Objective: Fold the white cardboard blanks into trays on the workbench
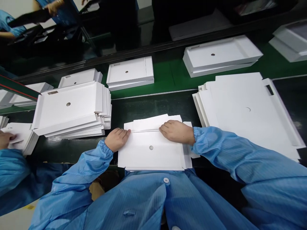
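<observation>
A white cardboard box blank [153, 156] with a small round hole lies at the table's front edge, against my body. Its far flap [151, 122] is raised along a crease. My left hand [117, 139] grips the left end of that crease, fingers curled and thumb hidden. With bent fingers closed on the flap, my right hand [177, 132] holds it right of the middle. To my left is a stack of partly folded white trays [69, 111]. On my right lies a pile of flat white blanks [244, 108].
Behind the table runs a green conveyor belt [165, 75] bearing several white trays, among them a middle tray [130, 68] and a right tray [220, 52]. A co-worker's hand [6, 139] holds white card at the far left. Other people stand beyond the dark rail.
</observation>
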Demonstrator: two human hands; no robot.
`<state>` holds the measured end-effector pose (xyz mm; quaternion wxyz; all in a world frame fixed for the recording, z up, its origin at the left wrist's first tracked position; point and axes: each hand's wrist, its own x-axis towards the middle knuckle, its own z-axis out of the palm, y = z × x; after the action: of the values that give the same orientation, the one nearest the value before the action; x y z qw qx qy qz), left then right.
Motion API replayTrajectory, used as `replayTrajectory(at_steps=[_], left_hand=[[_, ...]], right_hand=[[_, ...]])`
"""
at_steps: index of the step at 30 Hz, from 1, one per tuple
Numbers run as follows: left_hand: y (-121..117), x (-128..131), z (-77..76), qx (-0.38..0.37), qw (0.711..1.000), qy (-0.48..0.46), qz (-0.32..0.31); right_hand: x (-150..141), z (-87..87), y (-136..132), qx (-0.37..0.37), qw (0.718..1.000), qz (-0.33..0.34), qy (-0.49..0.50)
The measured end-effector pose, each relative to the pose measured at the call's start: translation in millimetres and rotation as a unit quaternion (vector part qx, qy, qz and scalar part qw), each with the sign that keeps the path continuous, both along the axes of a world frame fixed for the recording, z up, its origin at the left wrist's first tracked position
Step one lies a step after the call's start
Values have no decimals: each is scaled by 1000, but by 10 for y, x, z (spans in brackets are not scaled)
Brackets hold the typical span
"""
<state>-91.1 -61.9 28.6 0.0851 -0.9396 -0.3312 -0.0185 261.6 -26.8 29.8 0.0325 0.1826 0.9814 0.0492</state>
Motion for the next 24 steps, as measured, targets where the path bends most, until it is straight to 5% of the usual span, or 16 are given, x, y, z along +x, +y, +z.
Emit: replayTrajectory(at_steps=[8, 15, 19, 24], left_hand=[[-8, -58, -78, 67, 997, -47, 14], [38, -33, -41, 14, 995, -29, 91], [90, 260, 113, -9, 990, -43, 133], [242, 923, 26, -34, 996, -56, 57]], right_hand=[[315, -77, 80, -100, 984, -145, 23], [272, -150, 47, -54, 986, -155, 9], [234, -183, 45, -16, 991, -131, 4], [273, -247, 59, 12, 995, -100, 5]])
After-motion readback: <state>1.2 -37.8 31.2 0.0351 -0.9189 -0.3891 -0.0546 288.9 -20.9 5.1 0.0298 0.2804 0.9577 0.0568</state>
